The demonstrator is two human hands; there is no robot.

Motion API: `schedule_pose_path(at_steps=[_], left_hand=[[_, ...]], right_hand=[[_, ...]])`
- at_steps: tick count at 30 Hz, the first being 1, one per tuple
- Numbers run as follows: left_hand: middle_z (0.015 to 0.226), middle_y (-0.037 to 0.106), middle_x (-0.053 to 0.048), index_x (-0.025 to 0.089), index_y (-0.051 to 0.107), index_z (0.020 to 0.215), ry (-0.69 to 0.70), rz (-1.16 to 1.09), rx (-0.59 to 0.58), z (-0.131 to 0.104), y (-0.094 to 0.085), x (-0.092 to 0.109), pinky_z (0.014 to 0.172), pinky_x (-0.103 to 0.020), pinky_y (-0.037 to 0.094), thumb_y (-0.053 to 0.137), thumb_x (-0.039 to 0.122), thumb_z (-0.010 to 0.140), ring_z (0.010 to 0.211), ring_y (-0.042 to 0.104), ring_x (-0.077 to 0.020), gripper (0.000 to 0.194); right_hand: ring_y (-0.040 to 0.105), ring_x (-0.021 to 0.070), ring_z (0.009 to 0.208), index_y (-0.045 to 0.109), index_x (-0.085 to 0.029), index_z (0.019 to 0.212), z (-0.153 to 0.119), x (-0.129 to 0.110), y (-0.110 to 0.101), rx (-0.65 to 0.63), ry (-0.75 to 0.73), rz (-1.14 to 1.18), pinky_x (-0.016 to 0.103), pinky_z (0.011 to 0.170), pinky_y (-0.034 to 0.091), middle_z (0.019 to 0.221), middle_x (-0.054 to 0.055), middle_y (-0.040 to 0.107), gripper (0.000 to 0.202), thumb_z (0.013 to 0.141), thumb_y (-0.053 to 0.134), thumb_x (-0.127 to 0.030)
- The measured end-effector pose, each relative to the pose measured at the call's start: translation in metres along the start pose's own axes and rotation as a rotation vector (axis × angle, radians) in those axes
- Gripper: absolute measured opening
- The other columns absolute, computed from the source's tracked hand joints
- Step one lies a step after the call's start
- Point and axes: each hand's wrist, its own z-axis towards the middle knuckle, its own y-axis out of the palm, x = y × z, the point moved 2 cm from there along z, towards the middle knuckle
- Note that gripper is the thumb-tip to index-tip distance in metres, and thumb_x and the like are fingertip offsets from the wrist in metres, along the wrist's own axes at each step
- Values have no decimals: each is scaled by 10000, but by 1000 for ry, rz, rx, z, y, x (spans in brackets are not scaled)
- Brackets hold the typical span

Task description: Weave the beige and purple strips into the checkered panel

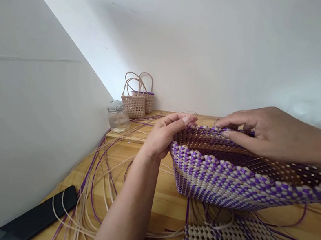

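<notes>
A large woven basket (220, 179) in purple and beige strands lies on the wooden table, its open top showing a brown-looking inside. My left hand (170, 132) is closed on the rim at the basket's left end, thumb and fingers pressed together. Farther right, my right hand (252, 132) pinches the far rim between thumb and fingers; its fingertips are partly hidden behind the rim. In front of the basket lies a second woven piece (228, 238) in the same colours, with loose strands around it.
Long loose strands (87, 215) spread over the left of the table (159, 203). A black flat object (35, 220) lies at the left edge. A lidded jar (118, 117) and small woven baskets (135, 106) stand at the back by the white walls.
</notes>
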Motion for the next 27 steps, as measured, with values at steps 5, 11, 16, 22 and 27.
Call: schedule_pose_path(at_steps=[5, 11, 16, 22, 27], left_hand=[[874, 708, -64, 127, 721, 914, -11, -27, 17, 5, -7, -3, 748, -267, 488, 723, 292, 792, 779, 646, -133, 206], [864, 701, -64, 123, 731, 852, 51, 98, 85, 10, -19, -5, 740, -263, 464, 658, 377, 834, 779, 616, -132, 265], [846, 697, -58, 131, 714, 898, 15, 213, -9, 9, -26, -3, 704, -266, 459, 729, 399, 772, 726, 609, -123, 297], [789, 691, -64, 121, 700, 828, 12, 424, 5, 3, -29, 3, 643, -254, 448, 725, 361, 769, 669, 587, -114, 249], [793, 688, -46, 147, 673, 907, 77, 408, 99, 6, -27, -3, 610, -237, 431, 676, 348, 800, 643, 578, -104, 227]], right_hand=[[636, 118, 690, 717, -290, 1068, 28, -21, 6, -35, -57, 4, 267, 629, 447, 902, -26, 741, 243, 895, 569, -377], [595, 119, 655, 718, -230, 846, 44, -18, 14, -95, 10, 68, 256, 609, 400, 747, -17, 696, 241, 910, 549, -390], [598, 125, 671, 716, -245, 840, 44, -7, 16, -145, 110, 123, 258, 620, 404, 725, -32, 672, 270, 907, 544, -442], [544, 127, 622, 649, -203, 756, 47, -8, 20, -214, 78, 116, 259, 575, 376, 648, -8, 592, 384, 939, 470, -489], [500, 123, 613, 595, -200, 753, 49, -9, 24, -218, 32, 90, 261, 578, 365, 639, -9, 555, 372, 952, 447, -477]])
